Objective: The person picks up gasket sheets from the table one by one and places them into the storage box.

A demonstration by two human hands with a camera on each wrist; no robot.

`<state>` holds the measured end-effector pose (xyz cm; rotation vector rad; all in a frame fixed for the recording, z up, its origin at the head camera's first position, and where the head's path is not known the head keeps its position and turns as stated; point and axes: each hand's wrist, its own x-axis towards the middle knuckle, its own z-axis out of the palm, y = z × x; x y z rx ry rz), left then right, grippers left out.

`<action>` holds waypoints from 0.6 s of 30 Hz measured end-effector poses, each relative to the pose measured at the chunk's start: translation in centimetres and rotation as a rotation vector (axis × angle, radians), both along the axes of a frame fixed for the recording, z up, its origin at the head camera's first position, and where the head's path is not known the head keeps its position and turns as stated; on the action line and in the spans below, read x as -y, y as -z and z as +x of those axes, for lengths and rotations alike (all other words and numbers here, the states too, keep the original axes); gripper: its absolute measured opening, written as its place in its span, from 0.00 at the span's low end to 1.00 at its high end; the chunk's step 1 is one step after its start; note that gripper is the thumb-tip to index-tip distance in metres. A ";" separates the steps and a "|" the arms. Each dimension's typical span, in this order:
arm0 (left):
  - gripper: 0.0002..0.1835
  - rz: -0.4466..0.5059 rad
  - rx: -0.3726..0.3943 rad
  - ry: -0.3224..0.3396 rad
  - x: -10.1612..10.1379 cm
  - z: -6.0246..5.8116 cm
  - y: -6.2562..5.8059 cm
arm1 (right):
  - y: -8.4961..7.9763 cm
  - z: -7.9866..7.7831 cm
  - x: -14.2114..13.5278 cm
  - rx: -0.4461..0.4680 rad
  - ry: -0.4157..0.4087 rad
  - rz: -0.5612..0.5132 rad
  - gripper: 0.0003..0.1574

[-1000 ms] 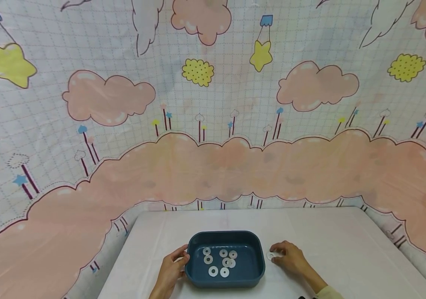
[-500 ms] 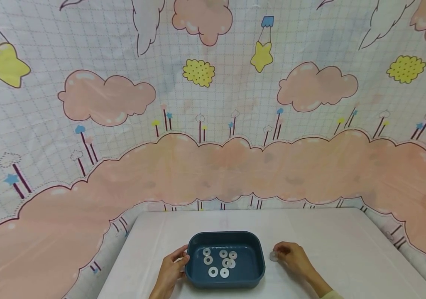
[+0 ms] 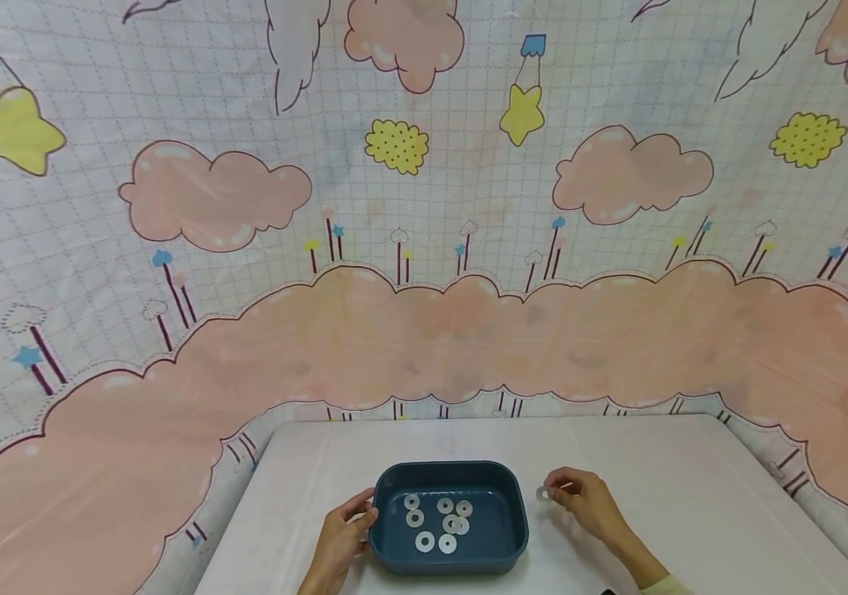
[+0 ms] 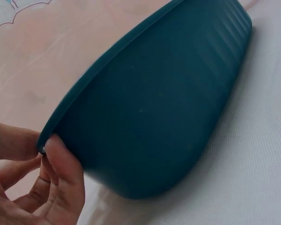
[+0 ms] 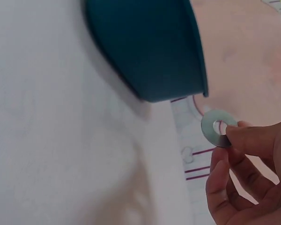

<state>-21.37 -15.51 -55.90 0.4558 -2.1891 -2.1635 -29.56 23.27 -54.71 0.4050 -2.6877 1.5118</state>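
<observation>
A dark blue rectangular tub (image 3: 448, 565) stands on the white tabletop in the head view. Several flat metal washers (image 3: 425, 542) lie spread on its floor, two of them overlapping. At the tub's left end, my left hand (image 3: 338, 533) pinches the rim; the left wrist view shows the thumb (image 4: 65, 161) against the outer wall just under the lip. Just right of the tub, my right hand (image 3: 586, 502) pinches one more washer (image 5: 210, 126) by its edge between thumb and fingertips. That washer is raised off the table, its centre hole showing.
A white cloth covers the table (image 3: 662, 479), which runs back to a hanging curtain (image 3: 424, 339) printed with clouds and stars. The tub's right wall (image 5: 145, 51) rises close to the right hand.
My right hand has picked the washer up off the table, pinching it and lifting it slightly. The left hand and the tub have stayed put.
</observation>
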 end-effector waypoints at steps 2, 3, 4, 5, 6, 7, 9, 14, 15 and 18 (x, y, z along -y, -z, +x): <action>0.27 -0.002 0.002 -0.003 0.0 0.0 0.0 | -0.5 0.1 0.2 0.000 -0.001 -0.022 0.05; 0.26 -0.003 0.002 -0.004 -0.1 0.1 -0.1 | -0.7 0.2 0.3 0.002 -0.003 -0.031 0.05; 0.26 -0.005 0.001 -0.004 -0.1 0.1 -0.1 | -0.9 0.2 0.5 0.000 -0.006 -0.037 0.05; 0.26 -0.006 0.000 -0.005 -0.1 0.1 -0.1 | -1.1 0.3 0.6 -0.001 -0.009 -0.042 0.05; 0.26 -0.007 0.000 -0.005 -0.1 0.1 -0.1 | -1.3 0.3 0.8 -0.001 -0.014 -0.050 0.06; 0.26 -0.007 -0.002 -0.004 -0.1 0.1 -0.1 | -1.5 0.4 0.9 -0.004 -0.019 -0.057 0.06; 0.26 -0.007 -0.004 -0.003 -0.1 0.1 -0.1 | -1.9 0.4 1.2 -0.007 -0.029 -0.069 0.08; 0.27 -0.001 -0.001 -0.004 -0.1 0.2 0.0 | -2.7 0.4 1.9 -0.020 -0.056 -0.105 0.10; 0.27 0.000 -0.001 -0.004 -0.1 0.2 0.0 | -2.8 0.3 2.0 -0.025 -0.060 -0.111 0.10; 0.27 -0.001 -0.003 -0.005 -0.1 0.1 0.1 | -3.2 0.3 2.6 -0.043 -0.080 -0.133 0.09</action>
